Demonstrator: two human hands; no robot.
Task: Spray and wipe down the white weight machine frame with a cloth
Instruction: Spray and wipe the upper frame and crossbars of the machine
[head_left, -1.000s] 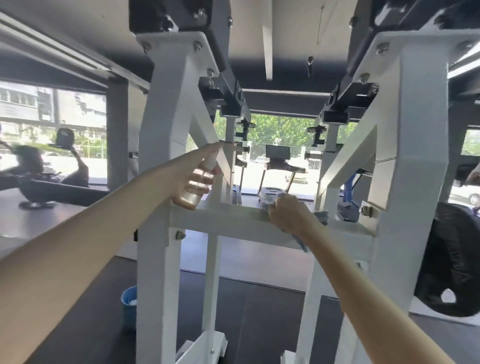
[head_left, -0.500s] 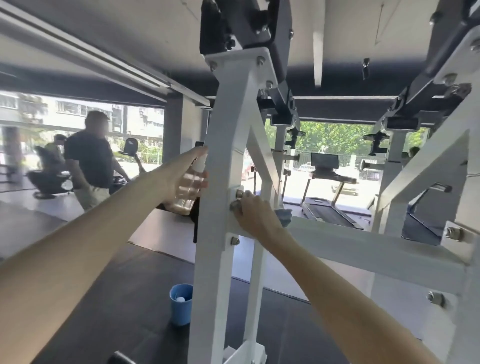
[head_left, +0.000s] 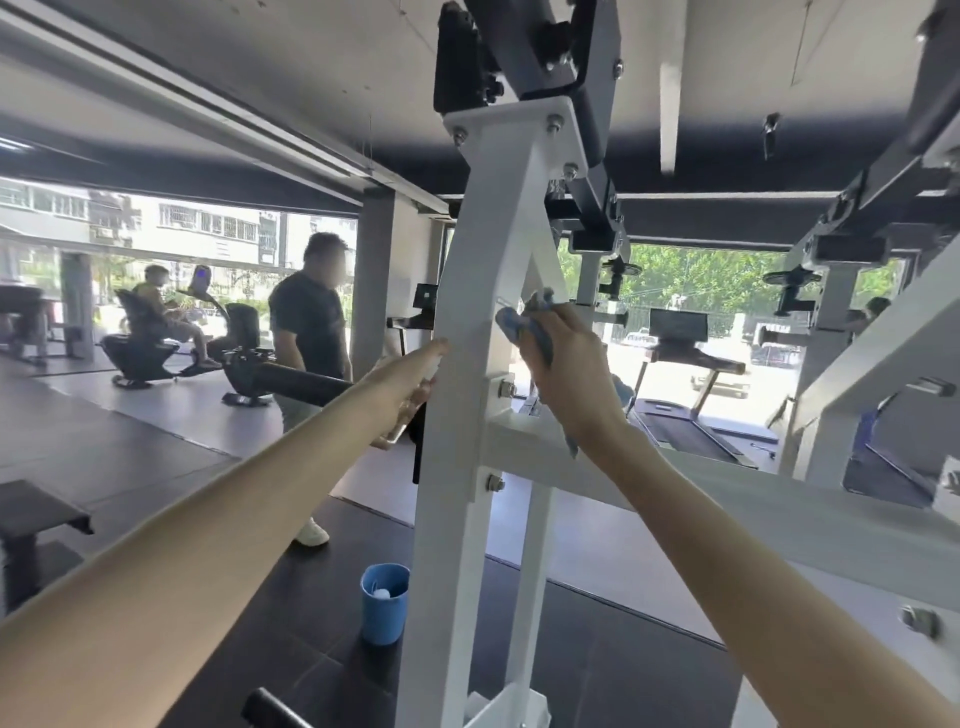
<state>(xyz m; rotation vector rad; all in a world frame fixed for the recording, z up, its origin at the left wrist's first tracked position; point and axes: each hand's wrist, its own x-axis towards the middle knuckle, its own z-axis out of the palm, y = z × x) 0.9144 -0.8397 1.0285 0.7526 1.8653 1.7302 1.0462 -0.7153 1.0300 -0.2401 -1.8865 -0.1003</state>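
Note:
The white weight machine frame rises in front of me as a tall upright with a slanted brace and a crossbar running right. My right hand grips a blue cloth and presses it against the slanted brace just above the crossbar joint. My left hand holds a clear spray bottle just left of the upright, partly hidden behind the post, with a finger stretched toward its top.
A blue bucket stands on the dark floor at the foot of the upright. A person in a dark shirt stands beyond the post on the left, near exercise bikes. A treadmill lies behind the crossbar.
My right hand with the cloth has moved left along the crossbar, then up onto the slanted brace. The view has swung left. My left hand keeps the bottle beside the upright.

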